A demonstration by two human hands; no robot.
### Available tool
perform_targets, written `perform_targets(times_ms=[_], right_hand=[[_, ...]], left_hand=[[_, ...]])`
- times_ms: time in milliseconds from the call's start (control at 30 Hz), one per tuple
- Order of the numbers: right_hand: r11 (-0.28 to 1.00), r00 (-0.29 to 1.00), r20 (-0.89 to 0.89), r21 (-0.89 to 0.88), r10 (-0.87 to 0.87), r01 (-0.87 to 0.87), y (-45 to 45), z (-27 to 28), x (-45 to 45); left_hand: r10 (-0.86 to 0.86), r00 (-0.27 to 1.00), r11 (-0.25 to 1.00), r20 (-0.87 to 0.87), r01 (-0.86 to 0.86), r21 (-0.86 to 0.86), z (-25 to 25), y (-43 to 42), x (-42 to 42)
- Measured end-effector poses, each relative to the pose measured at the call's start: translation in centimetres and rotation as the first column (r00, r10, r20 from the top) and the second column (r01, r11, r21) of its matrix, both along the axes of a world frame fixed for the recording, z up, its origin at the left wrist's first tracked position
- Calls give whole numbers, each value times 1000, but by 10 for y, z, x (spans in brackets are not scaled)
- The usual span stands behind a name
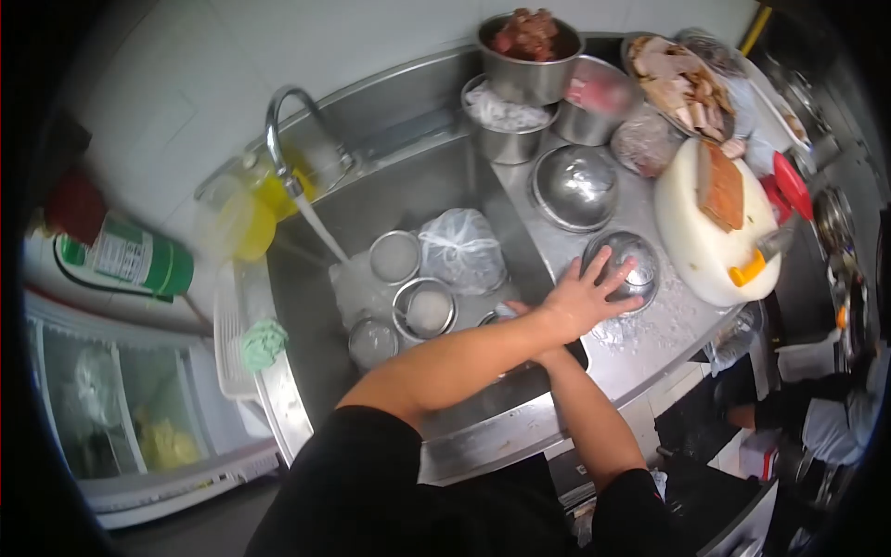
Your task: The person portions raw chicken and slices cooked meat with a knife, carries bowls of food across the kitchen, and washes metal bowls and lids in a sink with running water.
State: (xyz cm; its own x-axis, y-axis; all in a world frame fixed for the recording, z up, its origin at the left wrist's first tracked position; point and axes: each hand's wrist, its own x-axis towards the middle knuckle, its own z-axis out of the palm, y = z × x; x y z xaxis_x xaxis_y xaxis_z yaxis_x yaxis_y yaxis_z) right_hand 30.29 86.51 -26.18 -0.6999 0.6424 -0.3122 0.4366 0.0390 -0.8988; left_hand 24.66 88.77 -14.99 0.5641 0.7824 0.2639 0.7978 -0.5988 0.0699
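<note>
My left hand (587,295) reaches across to the right, fingers spread, at the near-left side of a small overturned metal bowl (633,271) on the steel counter. Under my left forearm crosses my right arm; my right hand (531,320) is mostly hidden there, over the sink's right side beside a partly visible metal bowl. What it holds, if anything, cannot be made out. A tap (290,176) runs water into the sink (390,200). Round metal containers (424,308) and a knotted clear plastic bag (461,251) sit in the water.
A larger overturned bowl (574,187) and metal pots with meat (530,58) stand behind. At right, a round white cutting board (696,213) bears an orange-brown block (720,190) and a yellow-handled knife (747,269). Green cloth (264,343) lies left; a person's arm (780,413) shows lower right.
</note>
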Motion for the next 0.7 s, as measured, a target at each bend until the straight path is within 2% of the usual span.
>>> perform_targets(times_ms=[67,100,133,167,200,233,267,333,433,500,533,567,667,700], right_hand=[[996,937,342,66,-75,55,2,37,-3],[980,956,233,128,-181,154,-3,39,-4],[979,959,221,137,-176,148,-4,35,-4],[977,961,211,151,-180,150,-4,31,-4],[973,960,206,172,-189,154,-2,28,-4],[974,961,207,167,-185,151,-3,37,-4],[972,962,189,168,-195,164,-5,32,-4],[972,958,224,193,-177,134,-6,32,-5],[973,952,253,195,-174,126,-8,35,-7],[974,943,274,175,-189,145,-8,25,-9],[973,943,265,169,-201,160,-6,21,-12],[969,938,284,202,-200,146,-3,17,-18],[933,953,191,318,-234,166,-1,41,-57],[898,972,50,396,-230,192,0,50,-76]], left_hand=[[182,918,969,352,-107,-221,-12,-23,-94],[267,880,962,394,-267,-55,-49,-32,-139],[613,723,743,317,-392,-542,-95,-47,-198],[810,579,484,95,-568,-666,-141,-65,-240],[896,407,171,-177,-684,-710,-185,-82,-282],[897,321,72,-305,-785,-615,-229,-102,-301],[871,275,-78,-407,-741,-667,-252,-113,-308],[910,202,-96,-362,-748,-657,-285,-125,-290],[953,104,-133,-286,-703,-699,-249,-122,-283],[884,394,201,-253,-808,-554,-255,-117,-296],[819,555,444,-146,-775,-450,-246,-121,-299],[704,707,662,-67,-688,-297,-212,-115,-297],[737,670,628,-90,-728,-276,-105,-106,-308],[786,618,596,25,-746,-297,-89,-109,-316]])
